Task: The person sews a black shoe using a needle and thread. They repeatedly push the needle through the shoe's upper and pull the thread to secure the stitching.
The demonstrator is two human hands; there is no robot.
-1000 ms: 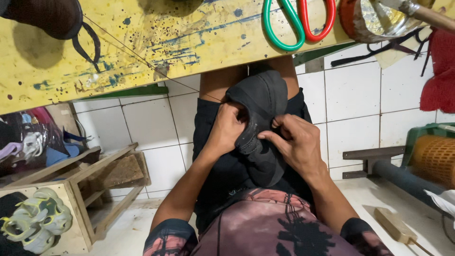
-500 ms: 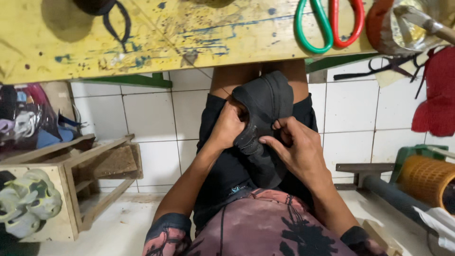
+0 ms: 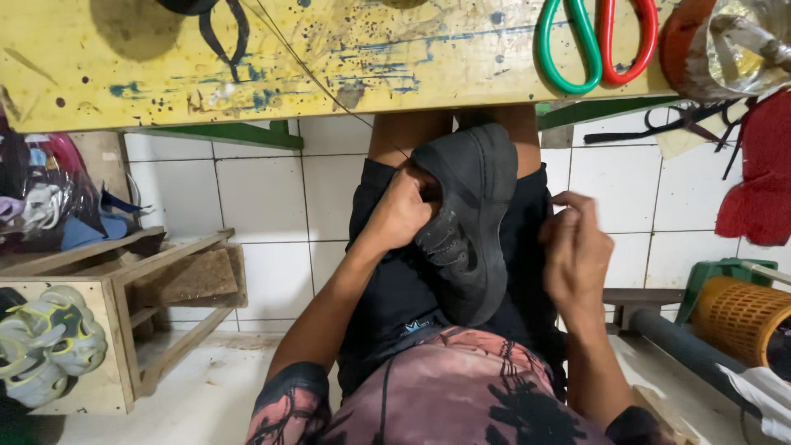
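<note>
Left hand (image 3: 401,216) grip clamped on the black shoe (image 3: 466,216), fingers curled over the upper edge near the opening, so the shoe is pinned in the lap and can't roll. Shoe sits on the thighs, against the black shorts (image 3: 395,288), with what looks like the sole side facing up toward the camera and one end pointing at the desk (image 3: 329,58); that keeps the worked edge in plain view.

Right hand (image 3: 574,251) is off the shoe, just beside it on the right, fingers drawn together in a pinch with nothing plainly visible between them. A thin thread (image 3: 329,86) runs from the shoe's top edge up across the yellow paint-spattered desk, taut enough to read as a straight line; can't tell whether the right-hand pinch holds its other end.

Outward: scissors with one green and one red handle (image 3: 597,41) lie on the desk edge, within easy reach above the shoe. Red cloth (image 3: 758,177) hangs at far right. Orange mesh basket (image 3: 737,317) sits lower right. On the left, a wooden crate shelf (image 3: 124,288) stands on the white tiled floor, with pale sneakers (image 3: 41,346) in front of it.
</note>
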